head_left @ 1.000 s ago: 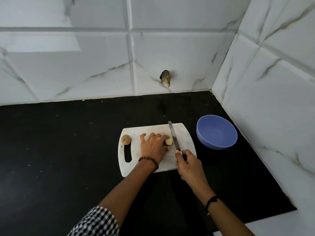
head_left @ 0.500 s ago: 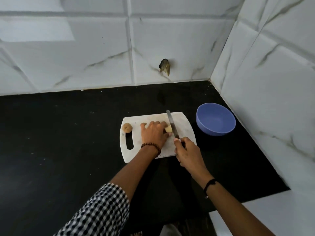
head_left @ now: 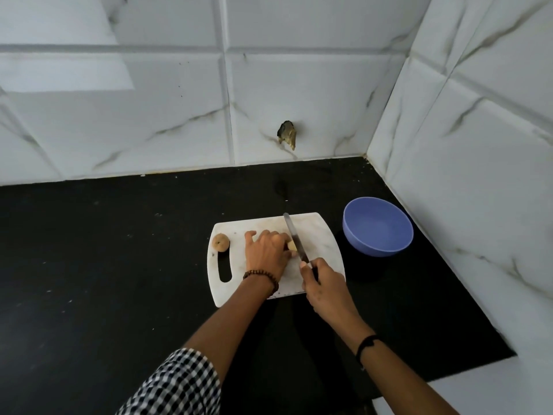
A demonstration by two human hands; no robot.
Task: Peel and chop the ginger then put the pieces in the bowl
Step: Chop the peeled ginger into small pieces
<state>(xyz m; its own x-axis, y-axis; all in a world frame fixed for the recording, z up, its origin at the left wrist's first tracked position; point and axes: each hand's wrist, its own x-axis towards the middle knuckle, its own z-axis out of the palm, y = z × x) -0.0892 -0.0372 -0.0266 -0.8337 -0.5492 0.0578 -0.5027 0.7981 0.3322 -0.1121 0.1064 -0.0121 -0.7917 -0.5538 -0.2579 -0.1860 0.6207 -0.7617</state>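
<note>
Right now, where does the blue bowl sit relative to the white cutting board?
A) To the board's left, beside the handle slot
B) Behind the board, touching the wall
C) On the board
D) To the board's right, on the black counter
D: the blue bowl stands on the black counter, just off the right edge of the white cutting board.

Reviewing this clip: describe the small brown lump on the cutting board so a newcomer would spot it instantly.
On the black counter lies a white cutting board, left of the blue bowl. At the board's left end, just beyond its handle slot, sits the brown lump. Unlike the pale ginger piece under the left hand by the knife, it is round, brown and untouched.
</note>
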